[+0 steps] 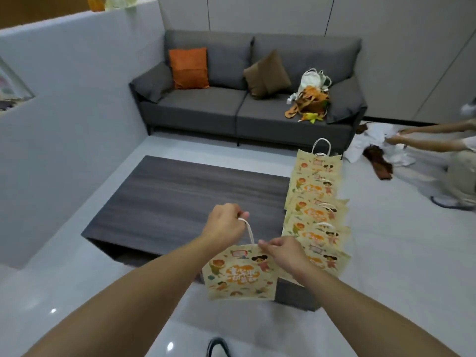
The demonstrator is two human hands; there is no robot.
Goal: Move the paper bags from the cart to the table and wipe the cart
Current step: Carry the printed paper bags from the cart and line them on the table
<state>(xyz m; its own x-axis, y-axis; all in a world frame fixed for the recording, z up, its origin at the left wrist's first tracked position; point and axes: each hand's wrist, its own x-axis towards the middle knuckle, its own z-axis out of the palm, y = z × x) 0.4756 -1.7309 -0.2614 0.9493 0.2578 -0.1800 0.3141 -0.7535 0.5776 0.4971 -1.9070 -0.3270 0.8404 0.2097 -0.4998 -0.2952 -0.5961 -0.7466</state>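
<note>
A dark grey two-seat sofa [244, 99] stood against the pale panelled wall [283, 16]. An orange cushion [189, 68] leaned upright at its left end, and a brown cushion [266, 73] sat tilted near the middle. At the sofa's right end lay a heap of white, orange and yellow cloth items [310, 96]. On the glossy pale floor [386, 253] to the right, another person [458, 171] crouched, arms stretched toward white and brown clothing [378, 150] spread on the floor. A white partition wall [64, 99] ran along the left side.
</note>
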